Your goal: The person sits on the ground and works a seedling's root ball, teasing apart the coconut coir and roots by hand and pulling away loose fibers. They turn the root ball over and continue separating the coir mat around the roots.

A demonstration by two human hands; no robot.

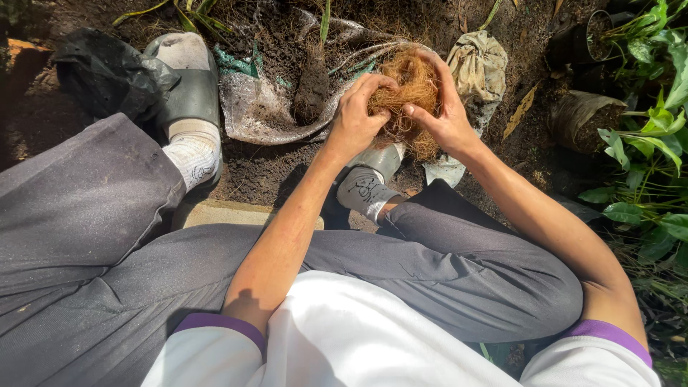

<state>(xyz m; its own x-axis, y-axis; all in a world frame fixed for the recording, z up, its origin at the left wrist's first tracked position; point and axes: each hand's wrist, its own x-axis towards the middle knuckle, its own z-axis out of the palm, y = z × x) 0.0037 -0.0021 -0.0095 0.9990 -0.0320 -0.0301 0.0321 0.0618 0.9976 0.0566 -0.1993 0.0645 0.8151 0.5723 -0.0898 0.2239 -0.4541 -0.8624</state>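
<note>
Clump of brown coconut fibre (412, 89), held up at about 12 o'clock in the view, above the feet. Its lower part hangs between the palms; the far side is hidden behind the fingers.

Left hand (356, 118): grip closed on the near left side of the clump, fingertips curled into the strands. Right hand (444, 107): grip closed over the right side and top, thumb pressing in at the front. How deep the fingers go cannot be seen.

Behind the clump, a woven sack (272, 107) lies open on the ground with dark soil (312, 89) heaped on it; the clump covers its right edge. A crumpled pale cloth bag (479, 64) sits at 1 o'clock. Black plastic bag (107, 72) at 10 o'clock, partly in shadow. Grey slide sandal (190, 86) over a white sock at 11 o'clock; the other foot is mostly hidden under the hands.

Bare earth ground (251, 172), outdoors, hard sun. Small black nursery pots (580, 115) and green plants (645, 143) at 3 o'clock, cut off by the frame edge.
</note>
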